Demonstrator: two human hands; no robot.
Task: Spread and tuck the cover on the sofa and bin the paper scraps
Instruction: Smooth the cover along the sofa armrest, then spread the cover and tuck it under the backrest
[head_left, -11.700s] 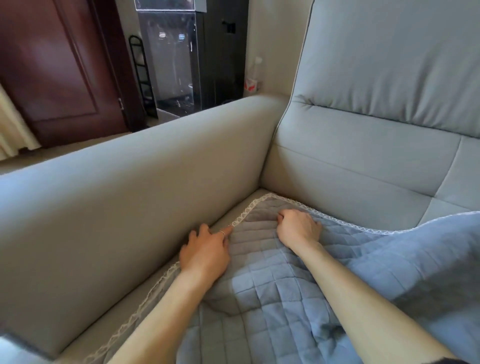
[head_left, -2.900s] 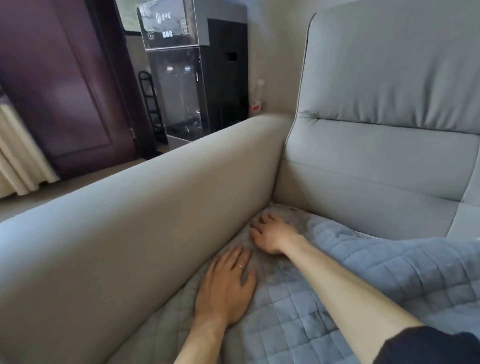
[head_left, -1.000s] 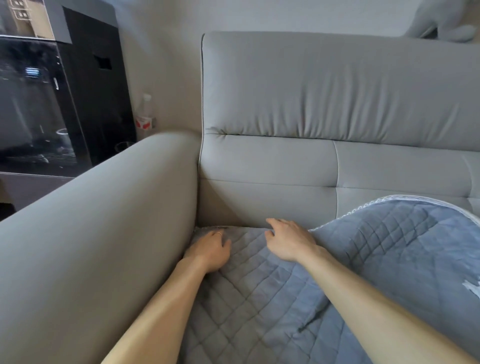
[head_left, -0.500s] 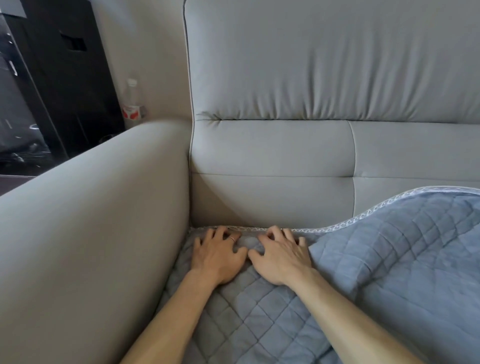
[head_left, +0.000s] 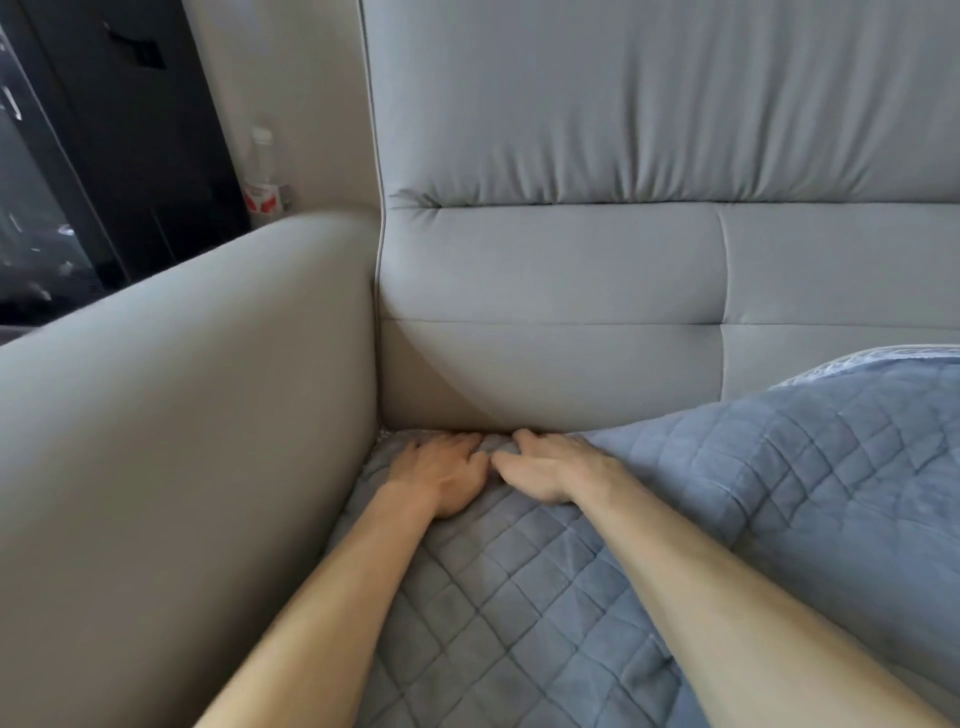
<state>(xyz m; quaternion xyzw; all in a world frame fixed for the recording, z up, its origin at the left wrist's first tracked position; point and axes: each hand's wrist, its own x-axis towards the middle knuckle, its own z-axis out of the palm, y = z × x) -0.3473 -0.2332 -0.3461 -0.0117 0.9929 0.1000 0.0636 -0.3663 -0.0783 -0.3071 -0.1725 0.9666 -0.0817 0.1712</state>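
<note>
A blue-grey quilted cover (head_left: 545, 597) lies on the seat of a grey sofa (head_left: 545, 270). Both hands sit side by side at the back left corner of the seat. My left hand (head_left: 441, 480) presses the cover down next to the armrest (head_left: 182, 441), its fingertips hidden in the gap under the backrest. My right hand (head_left: 550, 473) presses the cover's edge into the same gap, fingertips also out of sight. To the right the cover bulges up in a loose fold (head_left: 831, 441) with a lace trim. No paper scraps are in view.
A plastic bottle (head_left: 263, 176) with a red label stands behind the armrest against the wall. A dark cabinet with a glass front (head_left: 78, 171) stands at the far left.
Both hands have pushed forward, so their fingers and the cover's lace edge have gone into the gap under the backrest. The view has moved closer to the corner.
</note>
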